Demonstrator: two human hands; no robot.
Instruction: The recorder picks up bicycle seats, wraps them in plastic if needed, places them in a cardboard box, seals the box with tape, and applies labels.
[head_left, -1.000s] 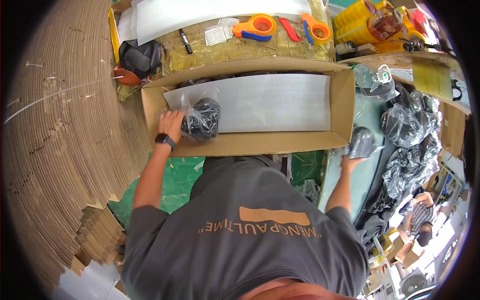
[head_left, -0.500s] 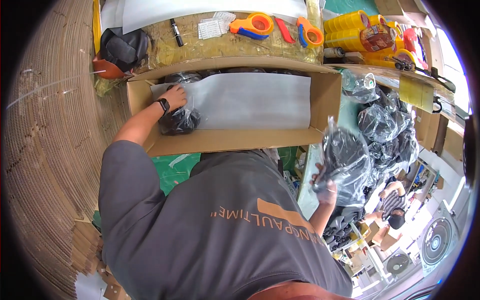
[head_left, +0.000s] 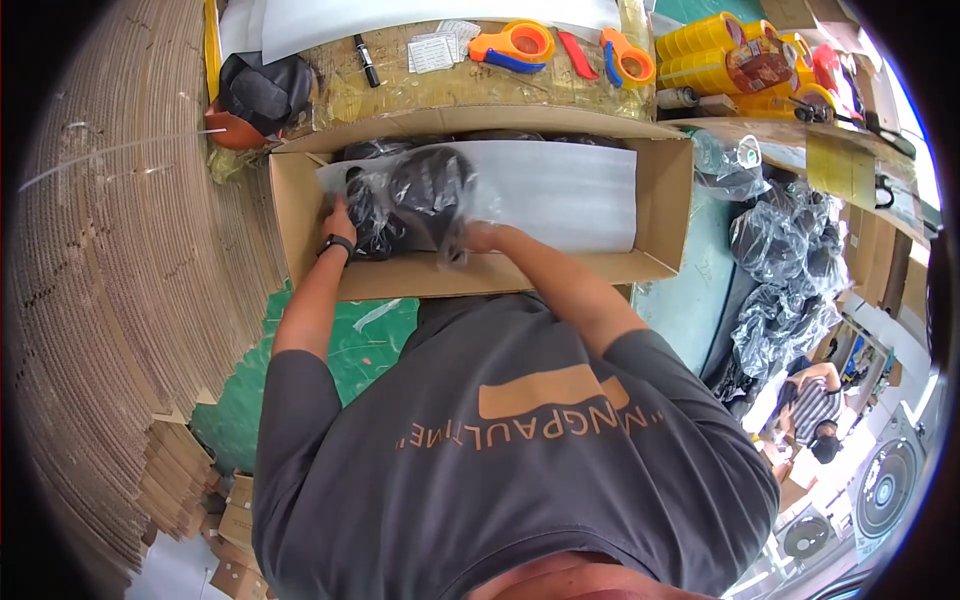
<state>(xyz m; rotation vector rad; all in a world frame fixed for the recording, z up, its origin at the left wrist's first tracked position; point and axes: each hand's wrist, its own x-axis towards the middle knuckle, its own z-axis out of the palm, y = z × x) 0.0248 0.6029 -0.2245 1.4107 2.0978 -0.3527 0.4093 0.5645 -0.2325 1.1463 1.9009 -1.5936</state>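
In the open cardboard box (head_left: 480, 280), my left hand (head_left: 339, 224) grips the left side of a black item in a clear plastic bag (head_left: 378, 228); some of its fingers are hidden behind the bag. Directly right of it, my right hand (head_left: 480, 238) holds a second bagged black item (head_left: 432, 185) by its lower end, slightly blurred. This one is tilted above a white foam sheet (head_left: 560, 195) that lies across the box. Along the far wall, more dark bagged items (head_left: 378, 148) show from under the sheet. What the black items are, I cannot make out.
Flat cardboard stacks (head_left: 130, 250) rise on the left. Beyond the box, a table holds a marker (head_left: 367, 60), labels (head_left: 432, 52), orange tape dispensers (head_left: 512, 45) and yellow tape rolls (head_left: 705, 70). More bagged black items (head_left: 780, 240) lie right; a co-worker (head_left: 815, 405) is farther off.
My right hand has brought a bagged black item from the right side into the box. My left hand has shifted from atop the first bagged item to its left side.
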